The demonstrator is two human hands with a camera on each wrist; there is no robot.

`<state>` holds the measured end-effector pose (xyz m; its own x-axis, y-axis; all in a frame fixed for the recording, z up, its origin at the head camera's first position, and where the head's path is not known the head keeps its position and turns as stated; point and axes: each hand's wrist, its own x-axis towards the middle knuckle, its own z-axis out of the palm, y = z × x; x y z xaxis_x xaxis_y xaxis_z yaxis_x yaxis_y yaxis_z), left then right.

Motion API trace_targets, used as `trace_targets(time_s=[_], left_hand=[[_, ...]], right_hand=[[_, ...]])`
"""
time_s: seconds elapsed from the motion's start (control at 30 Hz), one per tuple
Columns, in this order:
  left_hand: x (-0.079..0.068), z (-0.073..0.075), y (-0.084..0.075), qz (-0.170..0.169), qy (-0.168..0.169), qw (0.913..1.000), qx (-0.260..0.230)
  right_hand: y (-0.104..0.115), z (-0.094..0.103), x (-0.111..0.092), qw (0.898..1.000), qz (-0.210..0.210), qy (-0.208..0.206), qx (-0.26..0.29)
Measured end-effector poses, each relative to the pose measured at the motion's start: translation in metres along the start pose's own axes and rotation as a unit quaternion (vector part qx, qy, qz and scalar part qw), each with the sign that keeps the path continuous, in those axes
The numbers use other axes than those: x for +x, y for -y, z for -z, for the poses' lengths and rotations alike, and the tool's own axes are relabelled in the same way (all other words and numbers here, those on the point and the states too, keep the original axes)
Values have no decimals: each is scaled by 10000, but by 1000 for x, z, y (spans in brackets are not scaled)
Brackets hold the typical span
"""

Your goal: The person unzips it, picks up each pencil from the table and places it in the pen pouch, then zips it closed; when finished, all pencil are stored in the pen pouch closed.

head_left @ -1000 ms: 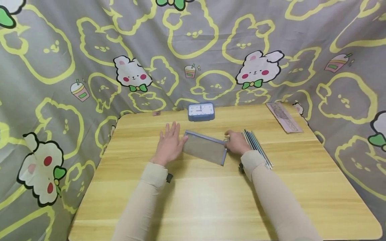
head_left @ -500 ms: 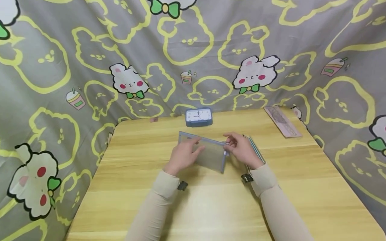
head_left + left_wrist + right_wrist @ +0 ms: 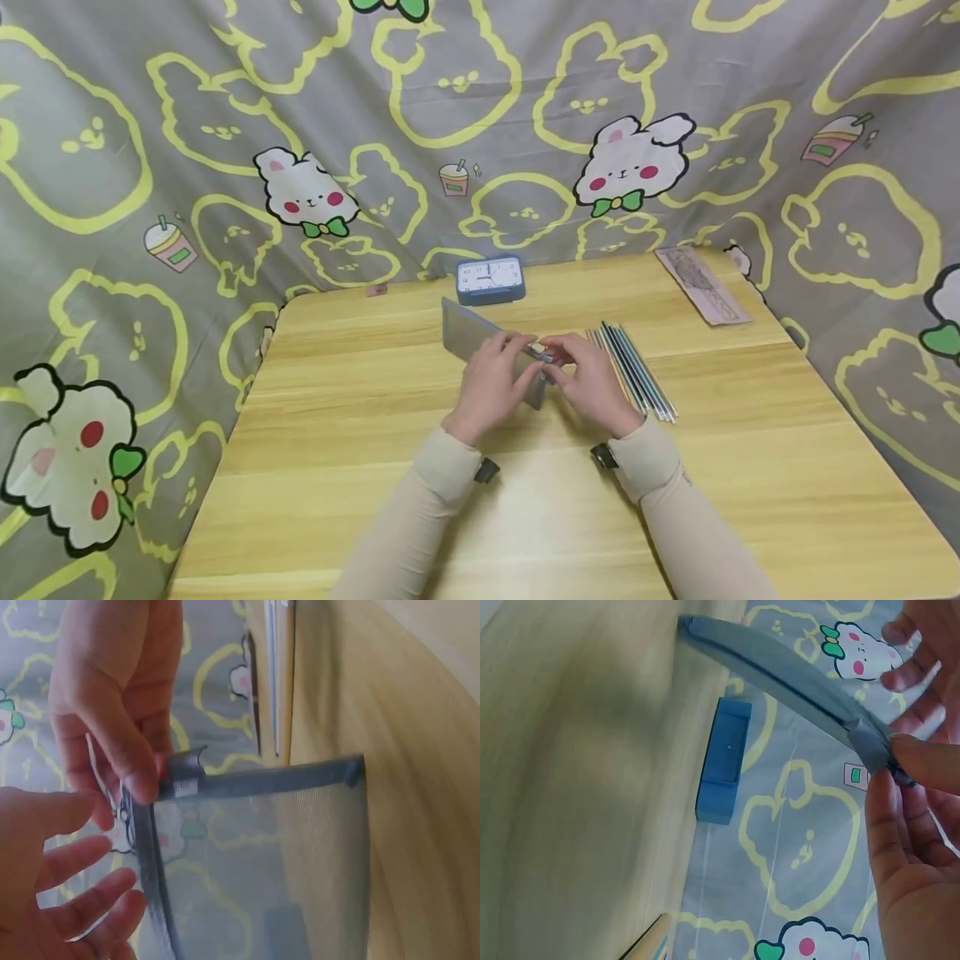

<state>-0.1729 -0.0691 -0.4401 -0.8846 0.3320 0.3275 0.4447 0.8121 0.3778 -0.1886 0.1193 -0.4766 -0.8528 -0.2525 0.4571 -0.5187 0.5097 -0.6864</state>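
A grey mesh zip pouch with blue-grey edging stands tilted up off the table. My right hand pinches its near corner, where the zip ends, between thumb and fingers. A small fabric tab with a white label shows at that corner in the left wrist view. My left hand is close beside the same corner, its fingers loosely spread. Its thumb reaches the zip end, but whether it presses there is hard to tell. Inside the pouch, seen through the mesh, no contents can be made out.
Several thin pencil-like sticks lie in a bunch right of my right hand. A blue alarm clock stands at the table's back edge. A flat pinkish packet lies at the back right, a small pink tag at the back left.
My left hand has moved right, from the pouch's left end across to the zip corner. The pouch has gone from lying flat to being lifted and tilted, with my right hand at its corner.
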Motion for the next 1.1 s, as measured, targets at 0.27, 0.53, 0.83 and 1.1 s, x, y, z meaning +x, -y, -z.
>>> trace_targets(time_s=[0.27,0.53,0.83,1.1], left_hand=[[-1,-2,-11,606,46,9957,-693],[-1,-9,-15,942,-782,9806,-1530],[9,-3,-21,1522,-1048,9585,-2172],[7,2,-15,1789,-1010,9604,-1885]], right_hand=[[-4,0,-7,9994,143,-171,264],[-6,0,-8,9969,394,-397,547],[-6,0,-9,9962,432,-508,555],[-7,5,-11,9971,331,-385,573]])
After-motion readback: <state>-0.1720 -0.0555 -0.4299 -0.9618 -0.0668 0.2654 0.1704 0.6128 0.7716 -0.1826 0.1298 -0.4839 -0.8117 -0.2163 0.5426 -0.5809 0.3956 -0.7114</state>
